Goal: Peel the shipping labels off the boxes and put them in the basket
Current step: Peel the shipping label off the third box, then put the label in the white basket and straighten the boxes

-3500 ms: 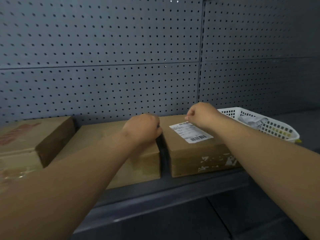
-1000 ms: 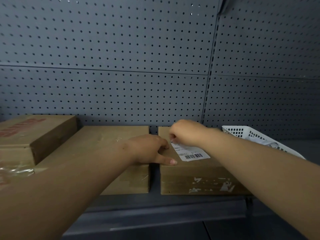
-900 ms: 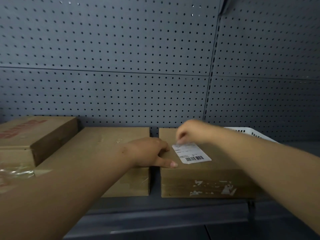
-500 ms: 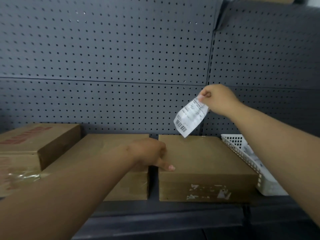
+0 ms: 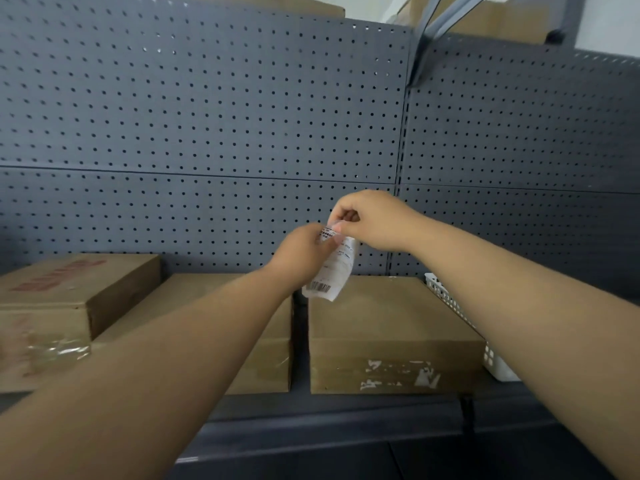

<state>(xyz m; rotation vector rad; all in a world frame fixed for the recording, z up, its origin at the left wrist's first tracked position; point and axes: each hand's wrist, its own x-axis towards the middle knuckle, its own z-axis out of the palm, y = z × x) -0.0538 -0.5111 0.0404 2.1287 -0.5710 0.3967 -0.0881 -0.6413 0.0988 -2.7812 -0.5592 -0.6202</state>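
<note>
**White label held in both hands above the shelf**

White shipping label (image 5: 333, 268) hangs in the air, clear of the boxes, above the gap between the middle box (image 5: 211, 306) and the right box (image 5: 391, 327). Right hand (image 5: 372, 220) pinches the label's top edge between thumb and forefinger, the other fingers curled in. Left hand (image 5: 303, 254) closes on the same upper part from the left side, fingertips pressed to the paper. The label's lower end, bearing a barcode, curls free below both hands. All three cardboard boxes stand on the grey shelf (image 5: 346, 410), the right box near its front edge with torn white scraps on its front face. A third box (image 5: 69, 289), printed in red, stands at the shelf's left end, partly on the middle box. The white basket (image 5: 446, 296) stands just beside the right box, towards the shelf's right end, mostly hidden behind the right forearm. Grey pegboard (image 5: 207, 116) backs the shelf.
</note>
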